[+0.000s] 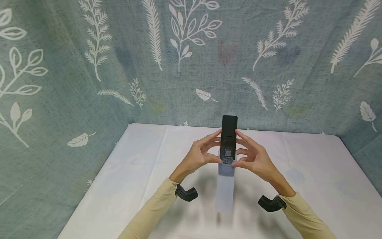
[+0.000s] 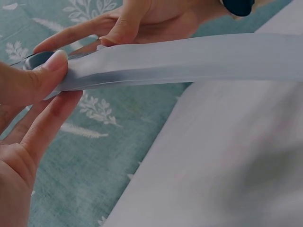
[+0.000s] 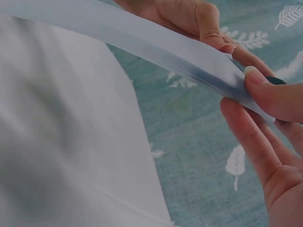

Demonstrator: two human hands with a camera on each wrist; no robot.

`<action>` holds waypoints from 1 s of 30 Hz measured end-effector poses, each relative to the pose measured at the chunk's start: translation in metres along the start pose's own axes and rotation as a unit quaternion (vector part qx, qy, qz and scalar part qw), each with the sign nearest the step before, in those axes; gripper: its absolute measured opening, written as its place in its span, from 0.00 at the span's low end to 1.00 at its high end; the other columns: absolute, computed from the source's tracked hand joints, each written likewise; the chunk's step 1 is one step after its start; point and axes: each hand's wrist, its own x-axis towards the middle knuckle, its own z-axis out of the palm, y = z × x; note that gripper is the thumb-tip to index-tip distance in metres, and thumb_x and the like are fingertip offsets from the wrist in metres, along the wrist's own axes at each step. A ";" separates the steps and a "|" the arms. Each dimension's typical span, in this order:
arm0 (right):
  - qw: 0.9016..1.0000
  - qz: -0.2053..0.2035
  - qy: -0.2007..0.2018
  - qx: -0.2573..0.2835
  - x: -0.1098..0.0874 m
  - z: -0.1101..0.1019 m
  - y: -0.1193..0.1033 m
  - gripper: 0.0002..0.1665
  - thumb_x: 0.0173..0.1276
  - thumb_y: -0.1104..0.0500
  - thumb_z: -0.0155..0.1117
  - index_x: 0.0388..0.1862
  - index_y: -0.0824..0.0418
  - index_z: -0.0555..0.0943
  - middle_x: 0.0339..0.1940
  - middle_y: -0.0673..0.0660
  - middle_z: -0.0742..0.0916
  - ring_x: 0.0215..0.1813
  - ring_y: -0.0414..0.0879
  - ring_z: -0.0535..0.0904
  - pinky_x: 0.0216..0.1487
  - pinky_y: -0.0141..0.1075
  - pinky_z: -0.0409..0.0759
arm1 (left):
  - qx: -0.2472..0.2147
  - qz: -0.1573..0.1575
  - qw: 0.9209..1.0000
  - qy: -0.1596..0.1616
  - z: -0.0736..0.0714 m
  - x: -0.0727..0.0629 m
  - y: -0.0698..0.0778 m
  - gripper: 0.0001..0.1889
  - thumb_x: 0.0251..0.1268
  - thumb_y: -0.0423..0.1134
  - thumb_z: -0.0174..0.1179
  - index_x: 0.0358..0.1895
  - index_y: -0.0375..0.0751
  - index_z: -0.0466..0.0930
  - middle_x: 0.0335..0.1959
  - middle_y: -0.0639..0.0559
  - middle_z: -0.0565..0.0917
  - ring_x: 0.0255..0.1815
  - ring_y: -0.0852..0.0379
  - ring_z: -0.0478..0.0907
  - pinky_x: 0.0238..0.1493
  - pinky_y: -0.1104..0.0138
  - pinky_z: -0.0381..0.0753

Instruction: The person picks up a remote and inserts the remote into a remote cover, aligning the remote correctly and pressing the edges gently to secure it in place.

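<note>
A black remote control [image 1: 229,132] is held up over the table with its back toward the head camera, a QR code and small print near its lower end. Its lower part sits inside a long translucent silicone sleeve [image 1: 224,194], which hangs down toward me. My left hand [image 1: 204,151] pinches the sleeve's mouth and the remote from the left, thumb low and fingers along the edge. From the right, my right hand [image 1: 253,156] grips the same place in mirror fashion. Both wrist views show the sleeve [image 2: 189,59] stretching away from the fingers.
A white-covered table [image 1: 119,186] lies below the hands. Behind and to the sides hangs a blue-green curtain [image 1: 179,96] with white leaf prints, meeting the table's back edge. Black wrist-worn devices [image 1: 187,193] stick out from both beige sleeves.
</note>
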 end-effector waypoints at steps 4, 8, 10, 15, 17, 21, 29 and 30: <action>1.000 -0.001 0.006 -0.005 0.000 0.001 0.000 0.57 0.51 0.77 0.70 0.76 0.57 0.53 0.68 0.67 0.68 0.46 0.46 0.81 0.38 0.42 0.84 | 0.002 -0.001 1.000 0.007 0.000 0.000 0.001 0.46 0.49 0.21 0.68 0.73 0.49 0.59 0.58 0.41 0.73 0.61 0.45 0.71 0.45 0.53 0.82; 1.000 -0.002 0.009 -0.006 0.000 0.002 0.000 0.57 0.51 0.77 0.70 0.76 0.57 0.53 0.68 0.67 0.68 0.46 0.46 0.81 0.38 0.42 0.84 | 0.005 -0.002 1.000 0.012 0.001 0.000 0.002 0.46 0.48 0.20 0.68 0.72 0.49 0.60 0.57 0.41 0.74 0.60 0.46 0.71 0.45 0.53 0.82; 1.000 -0.004 0.009 -0.007 0.000 0.002 0.000 0.57 0.51 0.77 0.70 0.76 0.57 0.53 0.68 0.68 0.68 0.46 0.46 0.81 0.38 0.42 0.84 | 0.007 -0.002 1.000 0.014 0.001 0.000 0.002 0.46 0.48 0.19 0.67 0.72 0.48 0.60 0.57 0.40 0.74 0.60 0.46 0.72 0.45 0.53 0.82; 1.000 -0.004 0.010 -0.007 0.000 0.002 -0.001 0.56 0.51 0.77 0.69 0.76 0.57 0.54 0.67 0.67 0.69 0.47 0.46 0.81 0.38 0.42 0.84 | 0.011 -0.002 1.000 0.014 0.001 0.000 0.002 0.46 0.48 0.18 0.66 0.72 0.48 0.59 0.58 0.39 0.74 0.60 0.46 0.72 0.45 0.53 0.82; 1.000 -0.004 0.011 -0.005 -0.001 0.002 0.000 0.56 0.51 0.77 0.69 0.76 0.57 0.54 0.67 0.67 0.69 0.47 0.46 0.81 0.38 0.42 0.84 | 0.012 -0.002 1.000 0.014 0.002 0.000 0.002 0.46 0.48 0.18 0.66 0.72 0.48 0.60 0.58 0.39 0.74 0.60 0.46 0.72 0.45 0.53 0.82; 1.000 -0.007 0.012 -0.003 -0.001 0.002 0.000 0.56 0.51 0.78 0.69 0.76 0.58 0.54 0.67 0.66 0.70 0.47 0.47 0.81 0.38 0.42 0.84 | 0.011 -0.002 1.000 0.017 0.002 0.000 0.002 0.46 0.48 0.18 0.66 0.72 0.48 0.60 0.57 0.39 0.75 0.60 0.46 0.72 0.45 0.53 0.82; 1.000 -0.014 0.015 -0.004 -0.001 0.001 -0.001 0.55 0.51 0.78 0.69 0.75 0.60 0.54 0.66 0.64 0.71 0.46 0.46 0.81 0.38 0.42 0.84 | 0.006 0.000 1.000 0.014 0.002 0.001 0.001 0.45 0.49 0.18 0.66 0.72 0.49 0.61 0.57 0.39 0.75 0.60 0.45 0.72 0.45 0.53 0.82; 1.000 -0.015 0.015 -0.004 -0.001 0.001 -0.001 0.55 0.51 0.78 0.69 0.75 0.60 0.54 0.66 0.65 0.71 0.46 0.46 0.81 0.38 0.42 0.84 | 0.005 0.000 1.000 0.014 0.002 0.002 0.001 0.45 0.49 0.18 0.66 0.72 0.49 0.61 0.57 0.39 0.75 0.60 0.45 0.72 0.45 0.53 0.82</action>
